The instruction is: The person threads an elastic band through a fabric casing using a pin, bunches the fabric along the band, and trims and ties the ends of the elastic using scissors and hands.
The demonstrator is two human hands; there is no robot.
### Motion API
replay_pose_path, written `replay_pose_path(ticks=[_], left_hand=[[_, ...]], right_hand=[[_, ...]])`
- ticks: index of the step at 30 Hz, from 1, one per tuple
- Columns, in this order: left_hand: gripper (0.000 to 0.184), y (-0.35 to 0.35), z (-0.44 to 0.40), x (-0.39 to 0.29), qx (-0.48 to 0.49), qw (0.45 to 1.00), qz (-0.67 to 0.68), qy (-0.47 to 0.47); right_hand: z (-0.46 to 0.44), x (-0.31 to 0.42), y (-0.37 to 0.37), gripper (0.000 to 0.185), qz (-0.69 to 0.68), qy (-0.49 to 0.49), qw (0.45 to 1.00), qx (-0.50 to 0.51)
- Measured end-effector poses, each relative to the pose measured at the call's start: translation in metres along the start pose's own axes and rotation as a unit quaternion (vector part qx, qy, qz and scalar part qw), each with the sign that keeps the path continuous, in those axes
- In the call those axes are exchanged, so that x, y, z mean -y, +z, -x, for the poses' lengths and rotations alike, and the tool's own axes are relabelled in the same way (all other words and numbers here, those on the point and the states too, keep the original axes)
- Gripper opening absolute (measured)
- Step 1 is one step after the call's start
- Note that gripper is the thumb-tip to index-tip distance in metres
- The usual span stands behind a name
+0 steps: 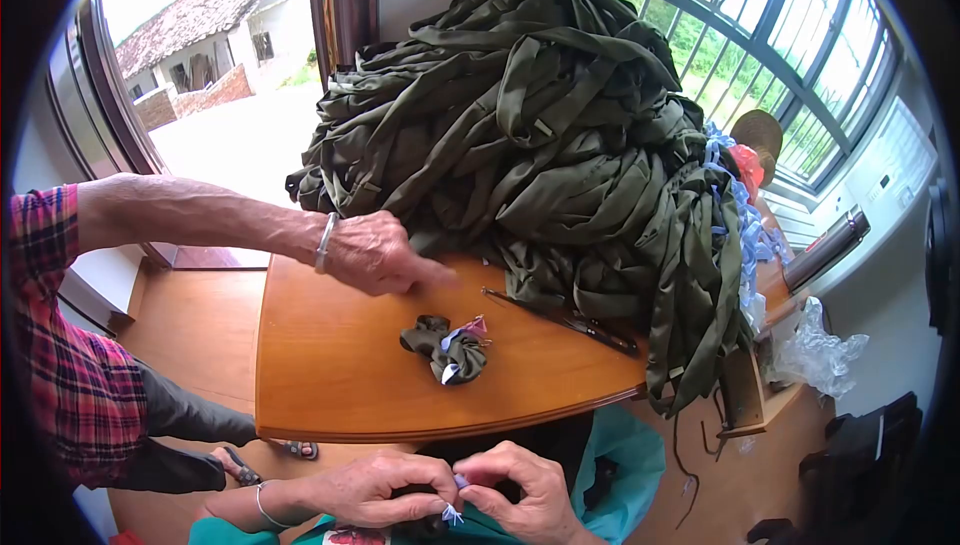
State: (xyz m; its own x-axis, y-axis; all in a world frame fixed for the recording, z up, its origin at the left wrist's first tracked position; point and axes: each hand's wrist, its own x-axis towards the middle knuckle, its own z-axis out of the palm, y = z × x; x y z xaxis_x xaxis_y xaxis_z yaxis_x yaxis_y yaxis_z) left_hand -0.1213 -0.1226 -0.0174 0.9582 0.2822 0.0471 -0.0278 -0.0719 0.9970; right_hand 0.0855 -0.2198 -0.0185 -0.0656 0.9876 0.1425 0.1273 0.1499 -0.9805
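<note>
Low in the head view, in front of the table's near edge, my left hand [395, 485] and my right hand [525, 497] are close together. Both are closed, fingertips pinching a small lavender cloth strip [461, 482] whose frayed white end [452, 515] pokes out below. Most of the strip is hidden by my fingers. Beyond my hands, a small dark green cloth bundle [460, 357] with light blue and pink bits lies on the wooden table [350, 375]. A slim dark metal tool [575, 322], its kind unclear, rests to the right of the bundle.
A tall heap of olive-green fabric straps [500, 135] covers the table's back and hangs over its right side. Another person's hand [375, 255] reaches in from the left, finger extended. Light blue strips [752, 235] and a clear plastic bag [818, 350] are at the right.
</note>
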Motion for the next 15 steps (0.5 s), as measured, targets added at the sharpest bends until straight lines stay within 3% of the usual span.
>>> replay_pose_path(ticks=[5,9,15], left_hand=[[0.013,0.009,-0.003,0.003,-0.001,1.000,-0.003,0.012],[0.013,0.014,-0.006,0.005,0.007,1.000,0.018,0.008],[0.010,0.032,-0.007,0.010,-0.151,0.984,-0.071,0.054]], right_hand=[[0.011,-0.006,0.003,0.023,-0.053,0.039,0.998,-0.012],[0.018,-0.020,0.007,0.015,-0.030,-0.017,0.997,-0.063],[0.019,-0.024,0.000,0.009,0.041,0.001,0.992,-0.122]])
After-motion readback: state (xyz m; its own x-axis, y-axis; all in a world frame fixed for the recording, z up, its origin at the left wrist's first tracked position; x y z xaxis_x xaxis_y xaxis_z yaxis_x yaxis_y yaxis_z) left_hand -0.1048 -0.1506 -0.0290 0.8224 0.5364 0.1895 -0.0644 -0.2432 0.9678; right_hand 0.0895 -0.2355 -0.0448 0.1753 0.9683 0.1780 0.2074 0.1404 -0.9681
